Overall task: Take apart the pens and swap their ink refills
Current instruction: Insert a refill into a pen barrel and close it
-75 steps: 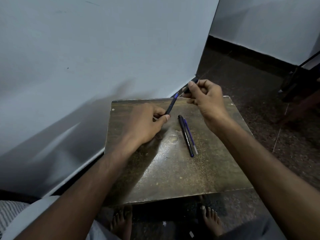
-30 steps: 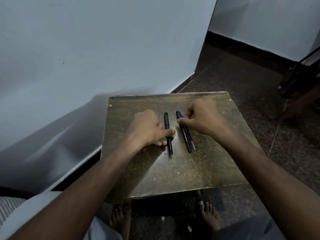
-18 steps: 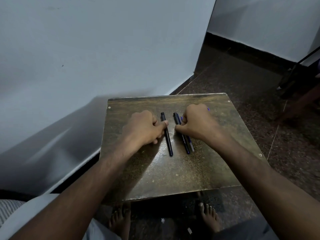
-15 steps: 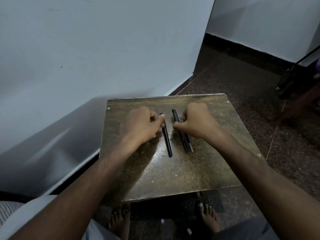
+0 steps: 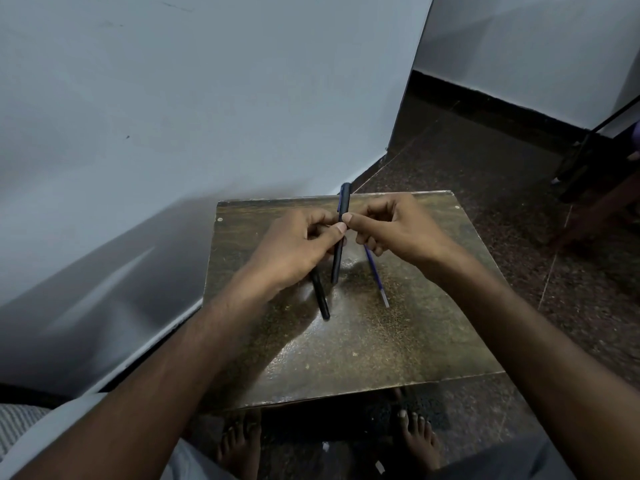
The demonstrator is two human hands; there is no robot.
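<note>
Fingertips (image 5: 341,229) of both hands pinch the raised pen (image 5: 341,233) at centre frame, left hand (image 5: 294,251) and right hand (image 5: 398,230) meeting on its barrel. Second pen (image 5: 320,296) lies on the stool top (image 5: 363,341), partly under the left hand; the loose blue refill (image 5: 375,275) rests just right of it. Twist too hard and, I'd say, a small part could drop, or a wrist could nudge that refill rolling off the edge.

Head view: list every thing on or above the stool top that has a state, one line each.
Pen with blue clip: lifted, steeply tilted, held by both hands.
Black pen: lying on the stool top, partly under the left hand.
Blue ink refill: out of its pen, lying loose.
Left hand: pinching the lifted pen.
Right hand: pinching the lifted pen.
</note>
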